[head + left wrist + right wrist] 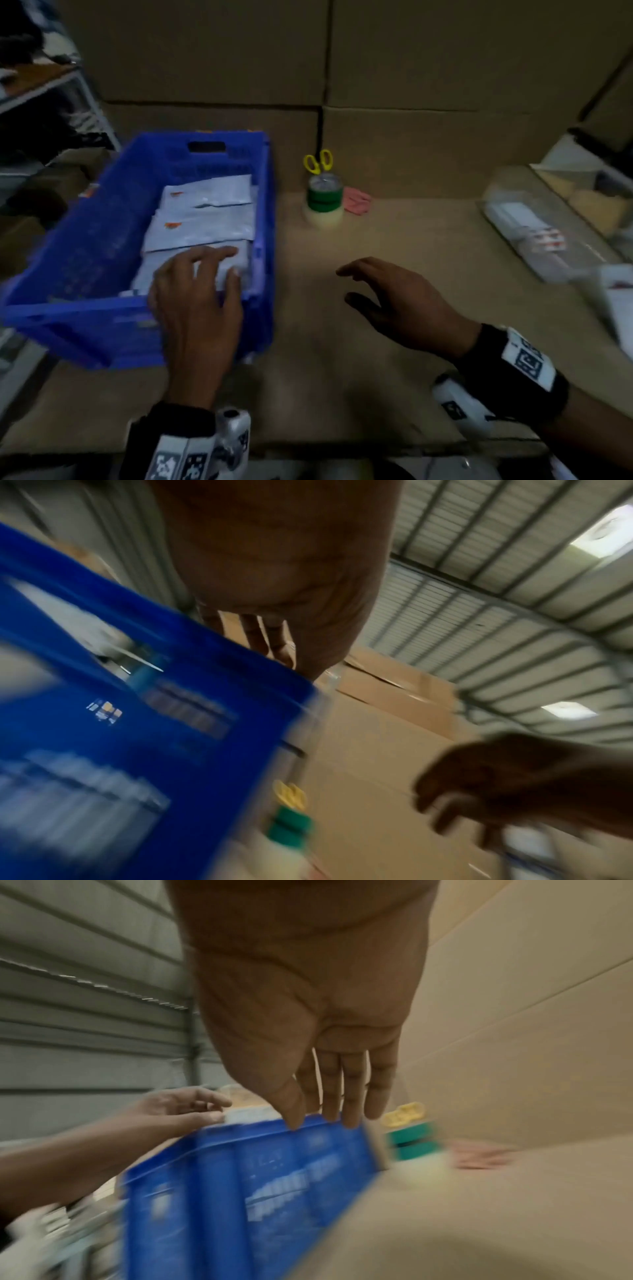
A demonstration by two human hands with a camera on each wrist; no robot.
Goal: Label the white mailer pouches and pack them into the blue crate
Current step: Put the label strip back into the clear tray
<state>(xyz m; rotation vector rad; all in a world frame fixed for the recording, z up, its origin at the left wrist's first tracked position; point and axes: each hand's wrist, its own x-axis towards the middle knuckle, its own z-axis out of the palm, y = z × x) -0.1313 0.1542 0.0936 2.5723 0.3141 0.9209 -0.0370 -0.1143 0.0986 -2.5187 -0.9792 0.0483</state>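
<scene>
The blue crate stands at the left of the cardboard-topped table and holds several white mailer pouches lying flat in a row. My left hand reaches over the crate's near wall and pinches the nearest pouch between thumb and fingers. The right wrist view shows that hand at the rim of the crate, with a white edge at its thumb. My right hand hovers over the table to the right of the crate, its fingers straight and holding nothing.
Green tape rolls with yellow scissors stand behind the crate's right corner, beside a pink item. A clear plastic bin and more white items lie at the right. Cardboard boxes wall the back.
</scene>
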